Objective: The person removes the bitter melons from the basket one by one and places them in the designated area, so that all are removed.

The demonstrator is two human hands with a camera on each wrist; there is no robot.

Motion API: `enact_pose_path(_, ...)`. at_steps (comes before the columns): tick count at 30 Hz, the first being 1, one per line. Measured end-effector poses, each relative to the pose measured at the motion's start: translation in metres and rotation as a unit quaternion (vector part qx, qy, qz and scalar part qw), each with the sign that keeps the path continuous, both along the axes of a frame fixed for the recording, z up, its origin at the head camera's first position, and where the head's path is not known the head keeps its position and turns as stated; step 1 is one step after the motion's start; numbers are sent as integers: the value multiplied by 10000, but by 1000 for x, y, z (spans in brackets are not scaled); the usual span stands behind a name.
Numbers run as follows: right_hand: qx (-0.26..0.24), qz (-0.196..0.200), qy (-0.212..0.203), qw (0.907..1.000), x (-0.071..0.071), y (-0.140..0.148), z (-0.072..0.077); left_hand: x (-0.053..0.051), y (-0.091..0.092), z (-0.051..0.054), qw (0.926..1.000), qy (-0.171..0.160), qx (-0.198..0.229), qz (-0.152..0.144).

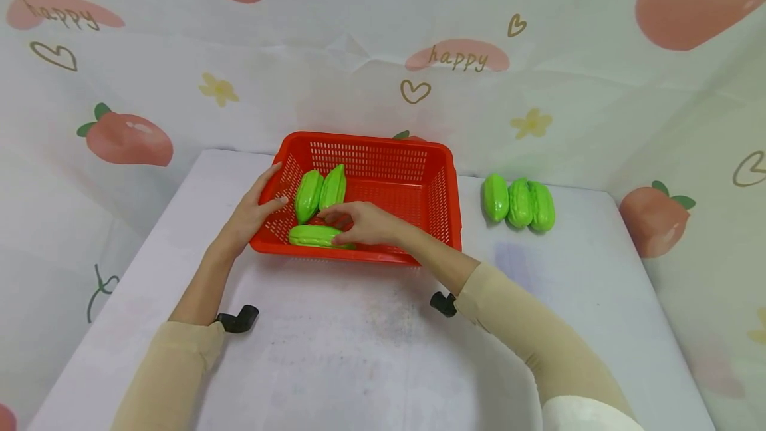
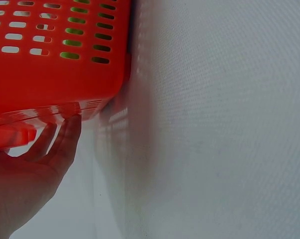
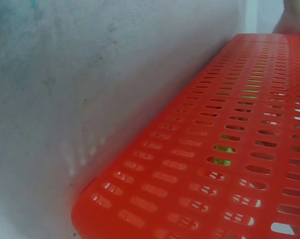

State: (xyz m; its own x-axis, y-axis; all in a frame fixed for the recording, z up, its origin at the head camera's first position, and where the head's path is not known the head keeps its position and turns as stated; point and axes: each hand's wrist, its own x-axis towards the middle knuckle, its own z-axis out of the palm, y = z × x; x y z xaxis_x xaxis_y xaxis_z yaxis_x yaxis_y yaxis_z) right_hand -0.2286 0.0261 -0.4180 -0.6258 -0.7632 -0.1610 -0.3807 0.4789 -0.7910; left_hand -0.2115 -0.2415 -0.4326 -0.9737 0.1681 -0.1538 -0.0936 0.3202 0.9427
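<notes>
Basket pinched at rim by my left hand. Right hand half-curled, hiding part of front green fruit; can't tell grip.

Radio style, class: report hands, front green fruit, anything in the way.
Left hand on left rim of red basket. Right hand at front green fruit, grip unclear. Front wall close by; two other green fruits behind.

A fruit-printed white cloth hangs behind a whitish table.
</notes>
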Motion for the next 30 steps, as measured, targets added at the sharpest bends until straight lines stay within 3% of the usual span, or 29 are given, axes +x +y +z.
enact_pose_path(9,539,434,-88,9976,-3,-7,-6,0,0,-2,10000,44,-27,28)
enact_pose_path(22,979,567,312,9931,-6,-12,-12,2,0,-1,10000,76,25,0)
enact_pose_path(30,960,548,138,9938,-5,-8,-7,3,1,1,9999,117,74,2)
